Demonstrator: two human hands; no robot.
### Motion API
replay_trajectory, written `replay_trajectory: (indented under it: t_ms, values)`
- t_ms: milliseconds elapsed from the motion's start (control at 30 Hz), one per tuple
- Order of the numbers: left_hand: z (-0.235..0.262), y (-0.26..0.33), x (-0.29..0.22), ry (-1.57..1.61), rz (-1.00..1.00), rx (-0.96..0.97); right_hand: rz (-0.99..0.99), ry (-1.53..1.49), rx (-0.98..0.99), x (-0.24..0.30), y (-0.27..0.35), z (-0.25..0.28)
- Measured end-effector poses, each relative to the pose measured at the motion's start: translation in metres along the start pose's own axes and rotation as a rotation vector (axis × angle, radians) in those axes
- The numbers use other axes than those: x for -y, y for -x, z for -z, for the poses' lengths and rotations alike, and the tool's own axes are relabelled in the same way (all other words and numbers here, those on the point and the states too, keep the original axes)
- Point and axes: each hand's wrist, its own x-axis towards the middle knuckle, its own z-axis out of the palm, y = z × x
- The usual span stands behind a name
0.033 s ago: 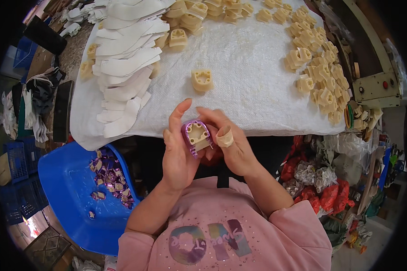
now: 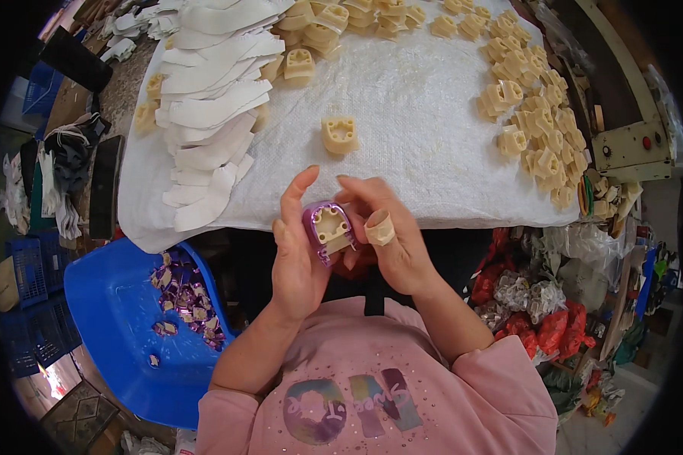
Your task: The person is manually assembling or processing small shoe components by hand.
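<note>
A cream plastic block (image 2: 331, 225), shaped like a shoe heel with round holes in its face, is held in front of my chest. Shiny purple sheeting (image 2: 309, 226) wraps round its curved side, with a fringed lower edge. My left hand (image 2: 294, 254) grips the block from the left, its index finger stretched upward. The fingers of my right hand (image 2: 391, 243) close against its right side, and beige tape (image 2: 379, 227) is wound round the right thumb. Some fingertips are hidden behind the block. A bare cream block (image 2: 340, 135) stands on the white-covered table just beyond my hands.
White curved strips (image 2: 212, 106) lie overlapped along the table's left. Many cream blocks (image 2: 535, 114) crowd the right side and far edge. Below left, a blue basin (image 2: 121, 341) holds purple-covered blocks (image 2: 190, 296). Red and clear bags (image 2: 542, 318) are heaped at the right.
My right hand has shifted slightly upward, its fingers moving along the right side of the block. The block and left hand have barely moved.
</note>
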Motion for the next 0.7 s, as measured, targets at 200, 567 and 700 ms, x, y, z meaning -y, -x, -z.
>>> replay_trajectory:
  t_ms: [200, 567, 700]
  values:
    - [-0.001, 0.002, -0.001, -0.841, -0.337, 0.059, 0.163, 0.76, 0.066, 0.016, -0.008, 0.005]
    - [0.0, 0.006, -0.022, -0.819, -0.064, -0.044, -0.284, -0.315, 0.058, 0.0, -0.01, 0.02]
    - [-0.004, 0.002, -0.028, -1.1, -0.291, 0.02, -0.224, -0.347, 0.146, -0.015, -0.013, 0.029]
